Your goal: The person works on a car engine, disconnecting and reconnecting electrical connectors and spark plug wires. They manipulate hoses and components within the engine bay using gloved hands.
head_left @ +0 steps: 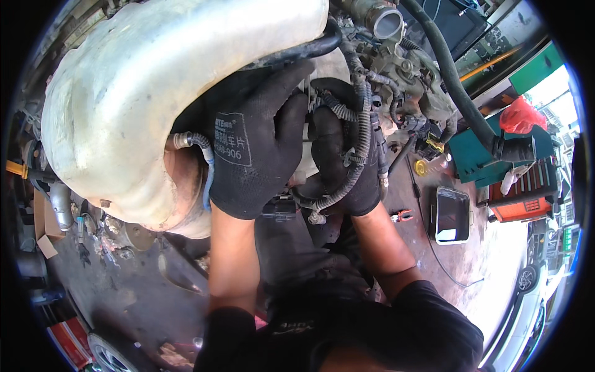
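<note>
Both my hands wear black gloves and work close together in a gap of an engine. My left hand (260,142) is beside the big pale metal heat shield (124,105), with its fingers bent and its thumb and forefinger reaching toward each other. My right hand (338,155) lies partly behind a ribbed wiring conduit (361,133), its fingers curled in toward the engine. A short ribbed conduit branch (338,106) passes by its fingertips. What either hand grips is hidden among the fingers and wires. A blue-sleeved cable (209,177) runs beside my left wrist.
A thick black hose (443,62) arches over the engine at right. On the floor are a black rectangular pan (451,215), red-handled pliers (401,216) and a thin cable (434,248). An orange and black tool cabinet (527,192) stands at right, with a red plastic bag (522,115) nearby.
</note>
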A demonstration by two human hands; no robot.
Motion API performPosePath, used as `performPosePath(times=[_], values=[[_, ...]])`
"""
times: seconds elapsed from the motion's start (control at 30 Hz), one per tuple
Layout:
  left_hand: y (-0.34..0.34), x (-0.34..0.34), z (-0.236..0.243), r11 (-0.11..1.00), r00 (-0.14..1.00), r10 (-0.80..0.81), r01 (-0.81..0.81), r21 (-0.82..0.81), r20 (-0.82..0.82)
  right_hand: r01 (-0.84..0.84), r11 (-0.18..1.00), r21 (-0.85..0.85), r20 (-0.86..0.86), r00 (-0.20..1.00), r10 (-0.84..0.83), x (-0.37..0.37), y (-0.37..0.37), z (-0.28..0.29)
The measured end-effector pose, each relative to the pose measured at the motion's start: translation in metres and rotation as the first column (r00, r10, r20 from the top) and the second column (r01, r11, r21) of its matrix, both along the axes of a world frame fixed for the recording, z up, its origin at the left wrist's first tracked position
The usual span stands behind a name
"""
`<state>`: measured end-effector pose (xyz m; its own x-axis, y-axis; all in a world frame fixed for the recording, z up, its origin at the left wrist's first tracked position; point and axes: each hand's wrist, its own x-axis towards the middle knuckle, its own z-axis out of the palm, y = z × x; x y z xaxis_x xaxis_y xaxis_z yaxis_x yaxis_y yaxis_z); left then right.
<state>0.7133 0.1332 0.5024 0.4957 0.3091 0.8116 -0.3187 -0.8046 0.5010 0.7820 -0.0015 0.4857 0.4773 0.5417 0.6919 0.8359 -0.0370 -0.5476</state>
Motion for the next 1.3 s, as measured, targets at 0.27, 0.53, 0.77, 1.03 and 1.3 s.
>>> performPosePath(times=[0.27, 0.53, 0.77, 1.03, 1.3], values=[[-0.003, -0.005, -0.008, 0.985, 0.992, -0.065, 0.046, -0.169, -0.109, 0.040, 0.987, 0.158, -0.307, 0.952, 0.011, -0.004, 0.009, -0.012], [-0.004, -0.009, -0.014, 0.997, 0.994, -0.048, 0.042, -0.064, -0.096, 0.105, 0.940, 0.324, -0.334, 0.942, 0.010, 0.001, 0.024, -0.026], [-0.004, -0.015, -0.004, 0.998, 0.991, -0.040, 0.035, -0.043, -0.126, 0.014, 0.975, 0.220, -0.377, 0.923, 0.072, -0.008, 0.011, -0.014], [-0.009, -0.017, 0.007, 0.967, 0.992, -0.019, 0.050, 0.250, -0.126, -0.134, 0.989, -0.057, -0.303, 0.947, 0.110, -0.027, -0.056, -0.031], [-0.016, -0.014, 0.020, 0.954, 0.943, 0.114, -0.016, 0.299, -0.314, -0.122, 0.981, -0.148, -0.576, 0.817, 0.014, -0.055, -0.148, -0.043]])
